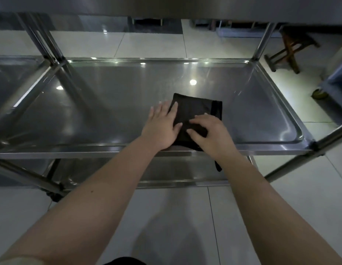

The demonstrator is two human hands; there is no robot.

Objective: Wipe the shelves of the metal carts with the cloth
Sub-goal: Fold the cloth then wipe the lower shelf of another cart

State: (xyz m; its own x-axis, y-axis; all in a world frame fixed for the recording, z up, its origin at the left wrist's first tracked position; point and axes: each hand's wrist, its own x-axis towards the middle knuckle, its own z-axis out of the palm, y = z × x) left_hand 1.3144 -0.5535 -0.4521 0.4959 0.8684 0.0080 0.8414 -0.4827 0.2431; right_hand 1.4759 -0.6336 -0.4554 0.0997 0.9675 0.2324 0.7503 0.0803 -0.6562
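A folded black cloth lies on the middle shelf of a stainless steel cart, near its front edge and right of centre. My left hand rests flat on the cloth's left edge, fingers spread. My right hand presses on the near right part of the cloth with fingers curled onto it. A strip of the cloth hangs over the shelf's front rim under my right wrist. The cart's top shelf spans the upper edge of the view, and a lower shelf shows beneath.
A second metal cart stands against the left side. A wooden stool is at the back right on the tiled floor. A blue-grey object sits at the right edge.
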